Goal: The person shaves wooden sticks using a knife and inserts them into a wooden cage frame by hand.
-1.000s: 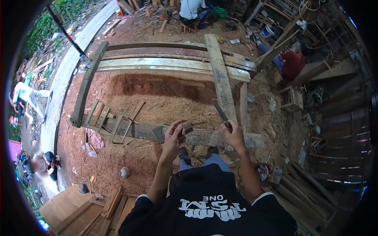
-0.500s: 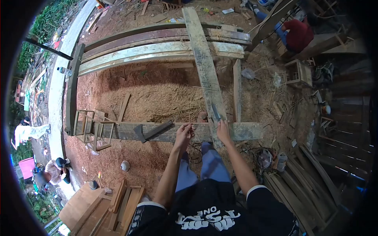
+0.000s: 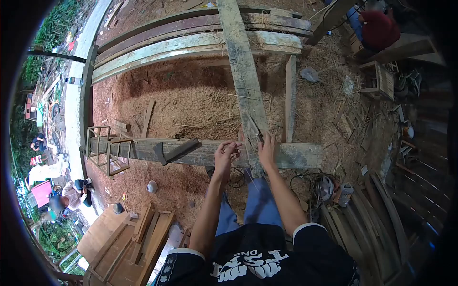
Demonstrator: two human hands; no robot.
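Note:
Over the long horizontal plank (image 3: 300,155), my left hand (image 3: 226,154) is closed in a pinch on a thin strip whose ends are hard to make out. To its right, my right hand (image 3: 267,148) bends its fingers round the handle end of a dark knife (image 3: 254,125). The blade points up and away, over the slanted plank (image 3: 244,71) that crosses the long one. A dark wooden try square (image 3: 175,151) lies on the long plank left of my left hand. Farther left, a small wooden frame (image 3: 109,148) rests at that plank.
Long beams (image 3: 181,44) span the far side above sawdust-covered ground. A person in a red shirt (image 3: 379,29) sits at the upper right. Another person (image 3: 75,193) is at the lower left. Timber (image 3: 355,229) is stacked at the lower right, near a power tool (image 3: 325,187).
The view has shifted. My right hand has lowered the knife from the air to the slanted plank and moved closer to my left hand, which still pinches the strip.

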